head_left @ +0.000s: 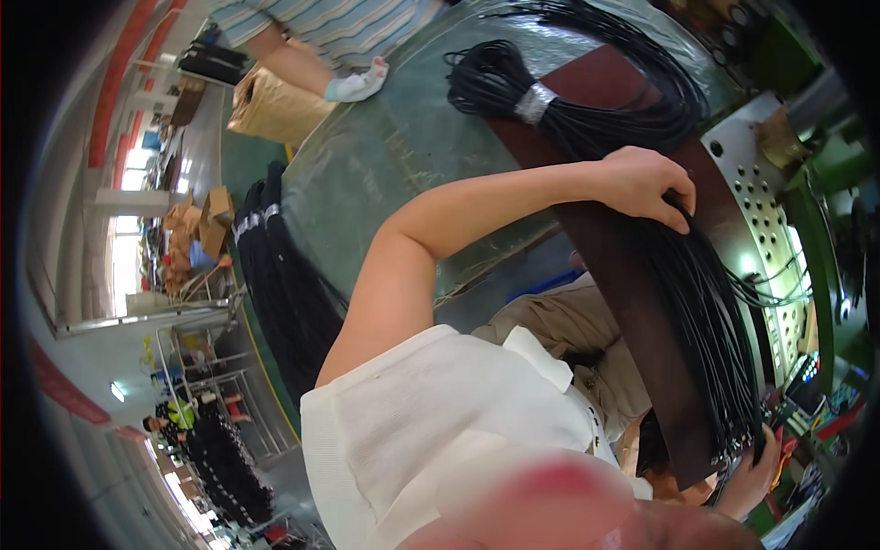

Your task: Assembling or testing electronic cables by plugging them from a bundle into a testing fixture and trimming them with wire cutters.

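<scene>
A long bundle of thin black cables [701,321] lies along a dark brown board [632,339] on my right. My left hand [653,188] reaches across to its far end, with fingers curled and closed on the cables there. Down at the near end, beside the small shiny cable tips [724,449], my right hand [753,477] is closed around a black cable end; part of that grip is hidden. Beyond my left hand, a coiled hank of black cables [596,128] rests on the board, bound with a silvery wrap [534,103].
A green-covered table [394,165] stretches ahead, where a co-worker's gloved hand [359,82] rests at its edge. More bound black cables [280,266] hang at the left. A perforated metal plate [761,215] and green machinery [830,266] stand close on the right.
</scene>
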